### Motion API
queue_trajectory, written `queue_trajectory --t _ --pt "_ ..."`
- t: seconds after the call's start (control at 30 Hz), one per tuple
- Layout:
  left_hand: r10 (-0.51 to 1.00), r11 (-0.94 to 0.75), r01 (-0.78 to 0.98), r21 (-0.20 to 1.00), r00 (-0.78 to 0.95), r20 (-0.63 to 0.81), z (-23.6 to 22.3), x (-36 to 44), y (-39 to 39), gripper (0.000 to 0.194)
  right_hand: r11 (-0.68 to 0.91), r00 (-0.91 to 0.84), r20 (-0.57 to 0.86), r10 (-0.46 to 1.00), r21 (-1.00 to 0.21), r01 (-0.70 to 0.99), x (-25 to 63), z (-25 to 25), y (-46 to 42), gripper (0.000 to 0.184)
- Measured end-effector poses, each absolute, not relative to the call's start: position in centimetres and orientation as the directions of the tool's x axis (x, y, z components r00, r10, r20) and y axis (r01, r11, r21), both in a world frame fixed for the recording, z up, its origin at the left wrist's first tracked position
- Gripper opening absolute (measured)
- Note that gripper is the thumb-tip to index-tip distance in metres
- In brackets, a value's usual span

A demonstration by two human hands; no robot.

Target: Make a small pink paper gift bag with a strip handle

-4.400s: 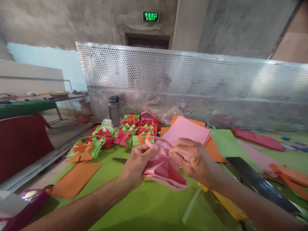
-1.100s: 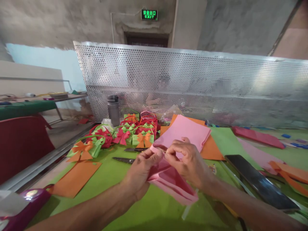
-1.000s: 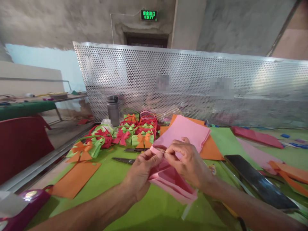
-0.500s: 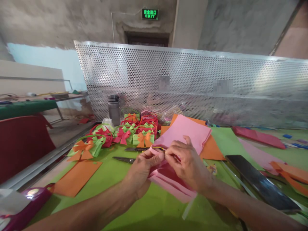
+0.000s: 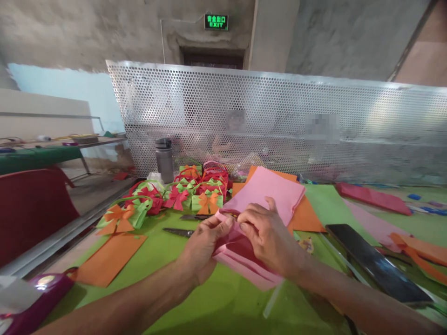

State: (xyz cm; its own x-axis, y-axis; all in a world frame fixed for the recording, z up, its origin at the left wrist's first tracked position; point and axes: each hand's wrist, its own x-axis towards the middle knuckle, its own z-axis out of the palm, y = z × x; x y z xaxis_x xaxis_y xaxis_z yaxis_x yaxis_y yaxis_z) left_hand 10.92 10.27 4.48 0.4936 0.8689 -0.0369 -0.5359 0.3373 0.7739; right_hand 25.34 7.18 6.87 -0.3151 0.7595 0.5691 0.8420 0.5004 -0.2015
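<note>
Between my hands is a small pink bag (image 5: 249,272) of felt or stiff paper, its folded layers and open side facing me. My left hand (image 5: 204,246) grips its left edge, thumb on top, beside a looped pink strip (image 5: 221,214). My right hand (image 5: 270,232) is closed on the strip's right part, fingers curled in; the exact pinch point is hidden behind the knuckles. Scissors (image 5: 176,231) lie just left of my left hand, only the dark blades showing. Behind them lies a slim dark tool (image 5: 193,217), partly covered.
Finished small bags with bows (image 5: 207,201) stand at the back left beside a grey bottle (image 5: 164,160). Pink sheets (image 5: 265,186) lie behind my hands. A phone (image 5: 373,260) is at right, an orange piece (image 5: 111,258) at left. A perforated metal screen (image 5: 279,102) closes off the back.
My left thumb has slid back a little from my right fingers, opening a small gap along the pink strip. Both hands keep hold of the bag; the view has shifted slightly.
</note>
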Motion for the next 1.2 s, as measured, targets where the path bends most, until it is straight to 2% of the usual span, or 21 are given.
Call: queue_trajectory --t 0.23,0.3,0.4,0.43,0.5,0.57,0.6,0.73,0.83,0.93,1.03,1.2 --pt "0.868 0.307 -0.477 0.823 0.496 -0.036 4.7 10.9 10.5 0.019 0.429 -0.272 0.57 0.775 -0.158 0.89 25.7 7.3 7.3 0.017" --pt "0.88 0.248 -0.387 0.888 0.474 -0.039 4.6 10.7 11.1 0.022 0.413 -0.26 0.562 0.786 -0.164 0.896 25.8 7.4 7.3 0.017" --pt "0.91 0.073 -0.118 0.99 0.415 -0.018 4.7 9.9 12.5 0.027 0.359 -0.22 0.559 0.8 -0.15 0.921 26.2 7.5 7.7 0.018" --pt "0.923 -0.03 -0.019 0.999 0.383 0.035 5.0 9.5 13.0 0.027 0.339 -0.212 0.56 0.801 -0.133 0.931 26.4 7.6 7.8 0.018" --pt "0.926 -0.296 0.148 0.944 0.287 0.246 6.0 8.8 13.5 0.02 0.303 -0.21 0.564 0.798 -0.074 0.95 26.6 7.6 8.1 0.019" --pt "0.882 -0.465 0.206 0.861 0.198 0.428 7.3 8.4 13.1 0.013 0.268 -0.225 0.559 0.798 0.005 0.963 26.7 7.4 8.3 0.018" --pt "0.87 -0.487 0.185 0.854 0.186 0.456 7.9 8.4 12.6 0.014 0.258 -0.24 0.553 0.798 0.045 0.965 26.8 7.3 8.4 0.018" --pt "0.847 -0.393 0.088 0.915 0.421 0.323 9.0 9.6 10.3 0.03 0.275 -0.307 0.549 0.777 0.143 0.951 26.5 6.7 8.1 0.015" --pt "0.766 -0.47 0.092 0.878 0.537 0.354 8.3 11.0 10.1 0.029 0.3 -0.323 0.572 0.754 0.139 0.944 26.2 6.5 7.8 0.017" --pt "0.702 -0.609 0.134 0.782 0.55 0.453 7.6 12.1 10.8 0.026 0.324 -0.33 0.603 0.726 0.124 0.938 25.9 6.5 7.6 0.018" --pt "0.7 -0.644 0.213 0.735 0.55 0.454 7.5 12.5 11.5 0.02 0.36 -0.35 0.629 0.694 0.118 0.925 25.9 6.7 7.6 0.016" --pt "0.847 -0.39 0.215 0.895 0.465 0.257 8.1 11.4 13.1 0.013 0.484 -0.276 0.772 0.572 -0.046 0.874 27.5 8.7 7.7 0.008"
